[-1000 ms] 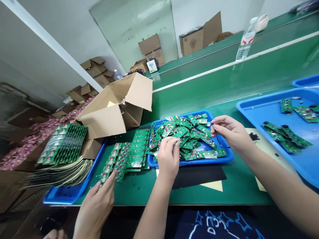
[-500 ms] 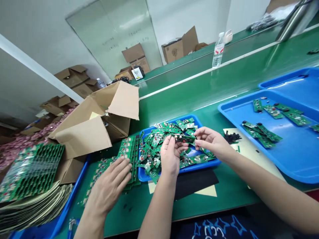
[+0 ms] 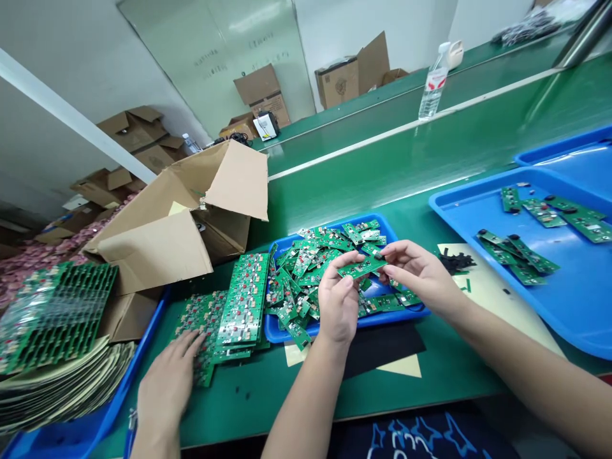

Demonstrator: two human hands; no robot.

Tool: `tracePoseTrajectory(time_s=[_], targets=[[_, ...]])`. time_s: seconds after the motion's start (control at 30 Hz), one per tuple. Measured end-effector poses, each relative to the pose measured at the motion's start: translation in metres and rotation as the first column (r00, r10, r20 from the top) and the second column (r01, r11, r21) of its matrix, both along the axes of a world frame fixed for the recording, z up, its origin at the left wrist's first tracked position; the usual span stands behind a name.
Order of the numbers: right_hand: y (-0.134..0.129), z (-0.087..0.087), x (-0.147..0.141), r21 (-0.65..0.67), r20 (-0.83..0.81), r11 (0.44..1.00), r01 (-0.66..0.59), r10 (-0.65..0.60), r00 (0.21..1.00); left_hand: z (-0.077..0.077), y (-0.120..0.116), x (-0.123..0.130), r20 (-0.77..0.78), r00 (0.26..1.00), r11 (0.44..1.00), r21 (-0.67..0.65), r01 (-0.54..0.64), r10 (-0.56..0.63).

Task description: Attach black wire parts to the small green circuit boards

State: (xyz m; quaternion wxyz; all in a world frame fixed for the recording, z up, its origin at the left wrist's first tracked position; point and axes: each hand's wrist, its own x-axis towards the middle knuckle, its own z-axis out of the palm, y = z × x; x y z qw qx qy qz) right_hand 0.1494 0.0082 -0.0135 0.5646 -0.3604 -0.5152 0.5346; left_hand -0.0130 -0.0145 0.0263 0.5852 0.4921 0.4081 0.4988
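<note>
board (image 3: 362, 268) hung face-up between both hands, just over the blue tray (image 3: 394, 315) of loose boards (image 3: 306, 260), as i followed it from my remote seat. the left hand (image 3: 338, 296) had its fingers curled over and its thumb beneath, gripping the left end. the right hand (image 3: 421, 277) had thumb and fingertips closed on the right end, beside a small dark piece (image 3: 380, 254); whether they pinched that piece too, i could not tell.

to do this well, i judged, the left grip had to carry the board firmly by its edges, off the raised parts, leaving the right fingertips free for fine, light pressure. too hard a push there might have twisted the board or let it slip into the pile.

as for pose, the left forearm rose steeply from below, its wrist bent slightly; the right forearm reached in from the right, low and slanting, passing near the black strips (image 3: 455, 261). a co-worker's hand (image 3: 167, 379) lay well apart, fingers spread on green panels (image 3: 209, 325).
</note>
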Motion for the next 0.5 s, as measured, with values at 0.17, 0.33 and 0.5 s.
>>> tracePoseTrajectory(time_s=[0.17, 0.33, 0.5], targets=[[0.0, -0.001, 0.002, 0.067, 0.069, 0.996, 0.065, -0.07, 0.995, -0.02, 0.014, 0.01, 0.056, 0.998, 0.999, -0.029, 0.026, -0.024], [0.0, -0.008, 0.004, 0.171, 0.205, 0.979, 0.114, -0.149, 0.967, -0.022, 0.008, 0.009, 0.08, 0.991, 0.981, -0.156, 0.119, -0.107], [0.0, -0.011, 0.005, 0.267, 0.315, 0.957, 0.111, -0.196, 0.928, -0.022, 0.011, 0.007, -0.024, 0.987, 0.961, -0.235, 0.147, -0.157]])
